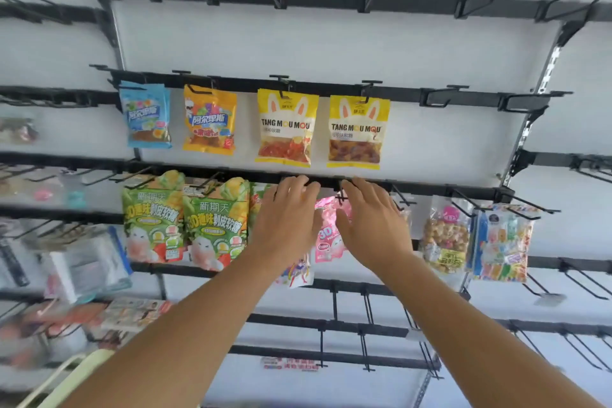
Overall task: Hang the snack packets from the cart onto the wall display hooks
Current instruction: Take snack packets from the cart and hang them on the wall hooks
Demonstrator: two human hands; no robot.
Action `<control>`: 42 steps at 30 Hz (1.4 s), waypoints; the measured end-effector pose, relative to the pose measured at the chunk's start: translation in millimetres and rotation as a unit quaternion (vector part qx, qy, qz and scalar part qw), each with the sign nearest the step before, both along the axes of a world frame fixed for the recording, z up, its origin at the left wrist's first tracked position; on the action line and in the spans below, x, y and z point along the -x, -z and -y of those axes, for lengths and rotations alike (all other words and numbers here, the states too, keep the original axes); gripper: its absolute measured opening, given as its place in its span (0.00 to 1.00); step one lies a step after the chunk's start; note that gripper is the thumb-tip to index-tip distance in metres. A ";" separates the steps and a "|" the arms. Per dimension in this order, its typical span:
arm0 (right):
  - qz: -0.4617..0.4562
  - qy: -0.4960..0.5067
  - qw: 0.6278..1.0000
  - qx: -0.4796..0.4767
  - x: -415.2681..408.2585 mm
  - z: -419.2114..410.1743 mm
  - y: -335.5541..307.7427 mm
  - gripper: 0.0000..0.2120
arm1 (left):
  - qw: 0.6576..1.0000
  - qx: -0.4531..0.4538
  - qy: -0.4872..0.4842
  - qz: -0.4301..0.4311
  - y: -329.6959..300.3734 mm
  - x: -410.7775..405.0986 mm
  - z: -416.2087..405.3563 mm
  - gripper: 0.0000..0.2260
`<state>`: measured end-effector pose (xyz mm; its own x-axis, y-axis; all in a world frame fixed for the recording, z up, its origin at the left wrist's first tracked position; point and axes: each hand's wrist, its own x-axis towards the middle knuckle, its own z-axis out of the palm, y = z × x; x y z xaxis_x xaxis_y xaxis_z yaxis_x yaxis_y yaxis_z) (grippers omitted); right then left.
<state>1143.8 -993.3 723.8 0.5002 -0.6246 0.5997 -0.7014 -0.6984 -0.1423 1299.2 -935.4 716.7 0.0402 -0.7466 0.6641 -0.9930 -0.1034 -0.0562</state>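
Now | pink packet [328,228] between hands | left [286,219] | right [371,225]

Both bare forearms reached up and forward, converging. The left hand [284,219] and right hand [371,222] were raised side by side, backs toward the camera, fingers [299,184] extended, slightly curved.

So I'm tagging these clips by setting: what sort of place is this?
Probably a shop's snack aisle: black wall hooks on rails, hanging yellow candy packets, and a cart's rim at lower left.
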 end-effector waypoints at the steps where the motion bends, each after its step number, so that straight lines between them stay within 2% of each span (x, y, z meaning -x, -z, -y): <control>1: 0.003 -0.011 1.000 -0.008 -0.7 -12.0 10.7 0.23 | 1.000 -0.016 -0.010 0.005 9.6 -0.4 -14.7 0.18; 6: -0.003 -0.059 0.998 -0.010 -18.4 -67.3 60.4 0.19 | 0.992 -0.109 -0.054 0.045 47.2 -11.5 -89.4 0.14; 10: -0.040 -0.104 0.992 -0.058 -39.2 -113.0 83.4 0.22 | 0.986 -0.138 -0.088 0.039 61.8 -24.1 -143.0 0.13; 15: -0.102 -0.138 0.985 -0.029 -78.0 -181.1 120.1 0.18 | 0.980 -0.156 -0.123 -0.024 96.1 -51.3 -219.6 0.12; 19: -0.137 -0.156 0.978 -0.020 -117.7 -244.5 145.7 0.18 | 0.970 -0.188 -0.149 -0.043 128.7 -85.7 -293.3 0.13; 25: -0.196 -0.176 0.962 -0.072 -184.7 -348.5 194.0 0.17 | 0.957 -0.219 -0.172 -0.085 172.6 -147.3 -412.3 0.15; 30: -0.214 -0.196 0.950 -0.112 -227.1 -426.5 226.0 0.16 | 0.950 -0.229 -0.170 -0.124 210.2 -190.5 -488.9 0.12; 35: -0.248 -0.214 0.933 -0.148 -264.2 -461.9 252.2 0.15 | 0.939 -0.251 -0.177 -0.155 249.7 -230.6 -523.8 0.11; 39: -0.264 -0.208 0.926 -0.169 -292.5 -463.1 277.6 0.21 | 0.927 -0.291 -0.173 -0.160 273.7 -263.7 -525.0 0.06; 42: -0.261 -0.205 0.917 -0.220 -316.9 -449.1 297.4 0.23 | 0.919 -0.320 -0.174 -0.149 295.6 -293.5 -511.5 0.08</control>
